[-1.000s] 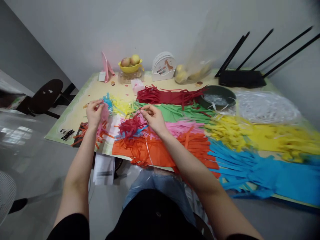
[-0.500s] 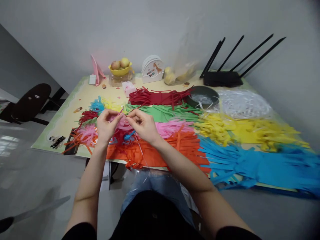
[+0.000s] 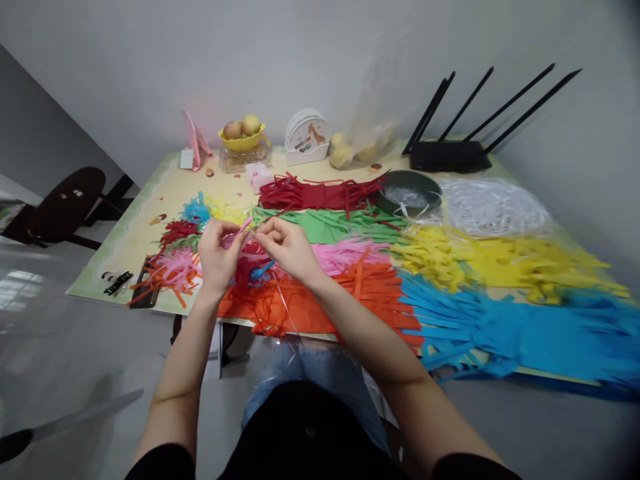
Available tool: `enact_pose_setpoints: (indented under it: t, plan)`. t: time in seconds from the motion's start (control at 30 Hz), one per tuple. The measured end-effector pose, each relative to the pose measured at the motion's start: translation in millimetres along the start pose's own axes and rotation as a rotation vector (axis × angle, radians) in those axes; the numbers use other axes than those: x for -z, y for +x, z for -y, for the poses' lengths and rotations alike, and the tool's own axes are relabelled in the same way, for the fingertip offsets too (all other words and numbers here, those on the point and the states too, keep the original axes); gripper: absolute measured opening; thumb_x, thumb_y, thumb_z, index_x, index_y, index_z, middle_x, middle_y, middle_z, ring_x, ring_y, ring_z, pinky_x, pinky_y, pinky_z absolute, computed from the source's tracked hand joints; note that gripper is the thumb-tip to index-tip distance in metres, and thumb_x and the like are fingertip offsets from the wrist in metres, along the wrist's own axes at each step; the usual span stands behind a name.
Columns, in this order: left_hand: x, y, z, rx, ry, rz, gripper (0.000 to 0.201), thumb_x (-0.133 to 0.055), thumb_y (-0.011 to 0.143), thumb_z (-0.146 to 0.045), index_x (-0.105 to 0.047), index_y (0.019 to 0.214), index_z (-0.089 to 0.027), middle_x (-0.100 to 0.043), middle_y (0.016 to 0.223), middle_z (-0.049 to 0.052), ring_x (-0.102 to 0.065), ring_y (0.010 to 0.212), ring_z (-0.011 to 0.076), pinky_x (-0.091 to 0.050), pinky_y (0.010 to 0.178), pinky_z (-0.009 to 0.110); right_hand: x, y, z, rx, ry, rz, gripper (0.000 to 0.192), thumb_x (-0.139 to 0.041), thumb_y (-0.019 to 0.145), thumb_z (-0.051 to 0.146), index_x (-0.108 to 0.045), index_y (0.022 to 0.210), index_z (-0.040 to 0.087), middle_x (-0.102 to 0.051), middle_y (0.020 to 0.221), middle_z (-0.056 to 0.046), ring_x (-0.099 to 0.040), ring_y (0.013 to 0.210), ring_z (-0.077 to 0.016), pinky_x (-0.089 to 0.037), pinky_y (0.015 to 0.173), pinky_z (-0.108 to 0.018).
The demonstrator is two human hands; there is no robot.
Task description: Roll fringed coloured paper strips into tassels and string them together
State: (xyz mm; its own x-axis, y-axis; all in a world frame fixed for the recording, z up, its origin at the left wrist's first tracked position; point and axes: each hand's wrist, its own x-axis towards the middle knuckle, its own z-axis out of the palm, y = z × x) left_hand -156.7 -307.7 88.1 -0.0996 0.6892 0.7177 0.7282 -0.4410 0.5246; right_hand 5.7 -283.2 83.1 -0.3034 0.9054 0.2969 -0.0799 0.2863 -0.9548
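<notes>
My left hand [image 3: 219, 252] pinches a thin pink strip [image 3: 247, 223], whose tip sticks up past the thumb and forefinger. Close beside it, my right hand [image 3: 286, 248] is closed in a pinch at the strip's lower end; what its fingertips hold is too small to make out. Both hands hover over a pile of fringed strips. Pink strips [image 3: 345, 259] and orange strips [image 3: 320, 303] lie under and right of the hands. Green strips [image 3: 320, 225] and red strips [image 3: 320, 196] are stacked behind them. A thin clear strand [image 3: 283, 300] hangs down below my right hand.
Yellow strips [image 3: 530, 261] and blue strips [image 3: 540, 337] cover the right side. Behind them are a dark bowl [image 3: 427, 180], a white string bundle [image 3: 493, 207] and a black router [image 3: 450, 157]. A fruit basket [image 3: 242, 143] stands at the back. A phone [image 3: 145, 293] lies near the left front edge.
Both hands stay together with fingertips nearly meeting. The pink strip now shows more above the left fingers. The view has shifted slightly.
</notes>
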Motion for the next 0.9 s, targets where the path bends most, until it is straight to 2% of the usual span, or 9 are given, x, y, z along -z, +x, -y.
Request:
enact_pose_setpoints:
  t: [0.13,0.23,0.43,0.5,0.63,0.7,0.77,0.83,0.9]
  plan:
    - [-0.5,-3,1,-0.164,0.148,0.040,0.008,-0.068,0.090,-0.021,-0.061,0.085,-0.020,-0.061,0.084,0.001,-0.059,0.082,0.0160,-0.046,0.076,0.028,1,6,-10,-0.147,0.277,0.112,0.041,-0.071,0.078,0.055,-0.052,0.088,0.020,-0.051,0.047,0.010,-0.039,0.036,-0.0058,-0.028,0.039,-0.019]
    - [-2.5,-9,7,-0.228,0.167,0.106,0.004,-0.065,0.092,-0.019,-0.062,0.090,-0.021,-0.060,0.088,0.002,-0.060,0.083,0.0163,-0.047,0.077,0.028,3,9,-17,-0.243,0.435,0.199,0.058,-0.079,0.070,0.054,-0.050,0.106,0.019,-0.061,0.051,0.009,-0.050,0.036,-0.0089,-0.038,0.039,-0.019]
    - [-4.8,-23,16,-0.195,0.125,0.178,0.005,-0.060,0.094,-0.018,-0.063,0.092,-0.022,-0.060,0.089,0.003,-0.060,0.084,0.0171,-0.048,0.078,0.029,12,9,-31,-0.408,0.514,0.339,0.070,-0.085,0.065,0.045,-0.053,0.121,0.017,-0.067,0.051,0.007,-0.057,0.037,-0.0106,-0.048,0.041,-0.020]
    - [-5.3,-29,18,-0.181,0.117,0.197,0.006,-0.059,0.094,-0.018,-0.063,0.092,-0.022,-0.061,0.091,0.004,-0.062,0.087,0.0176,-0.050,0.080,0.030,12,10,-33,-0.430,0.520,0.327,0.069,-0.087,0.062,0.048,-0.058,0.116,0.016,-0.067,0.051,0.006,-0.058,0.038,-0.0104,-0.049,0.041,-0.019]
    - [-8.6,-46,19,-0.211,0.112,0.292,0.010,-0.054,0.096,-0.018,-0.063,0.093,-0.022,-0.062,0.093,0.006,-0.061,0.090,0.0180,-0.050,0.081,0.030,10,7,-35,-0.457,0.488,0.314,0.052,-0.088,0.057,0.052,-0.064,0.085,0.015,-0.065,0.052,0.005,-0.056,0.039,-0.0081,-0.046,0.039,-0.017]
    - [-11.0,-56,20,-0.215,0.116,0.337,0.013,-0.052,0.097,-0.018,-0.064,0.093,-0.021,-0.063,0.093,0.007,-0.060,0.089,0.0184,-0.050,0.080,0.031,9,5,-35,-0.442,0.425,0.232,0.048,-0.088,0.057,0.051,-0.063,0.078,0.016,-0.060,0.049,0.007,-0.049,0.036,-0.0056,-0.040,0.034,-0.016]
    - [-12.9,-59,24,-0.223,0.118,0.396,0.015,-0.051,0.097,-0.019,-0.064,0.092,-0.020,-0.064,0.092,0.007,-0.060,0.086,0.0185,-0.049,0.078,0.031,10,5,-36,-0.381,0.426,0.045,0.045,-0.085,0.060,0.051,-0.061,0.079,0.017,-0.055,0.049,0.009,-0.042,0.035,-0.0041,-0.032,0.031,-0.015]
    - [-13.5,-49,34,-0.250,0.094,0.488,0.013,-0.055,0.095,-0.022,-0.066,0.089,-0.020,-0.065,0.089,0.006,-0.061,0.083,0.0181,-0.049,0.077,0.030,13,6,-37,-0.294,0.512,-0.176,0.044,-0.082,0.065,0.052,-0.056,0.082,0.020,-0.056,0.054,0.009,-0.041,0.037,-0.0034,-0.029,0.032,-0.015]
    - [-14.1,-26,53,-0.224,0.138,0.608,0.013,-0.058,0.094,-0.025,-0.069,0.091,-0.021,-0.067,0.090,0.006,-0.063,0.085,0.0179,-0.050,0.079,0.029,17,9,-38,-0.233,0.595,-0.315,0.043,-0.079,0.068,0.051,-0.052,0.085,0.022,-0.057,0.060,0.009,-0.041,0.040,-0.0032,-0.028,0.033,-0.015]
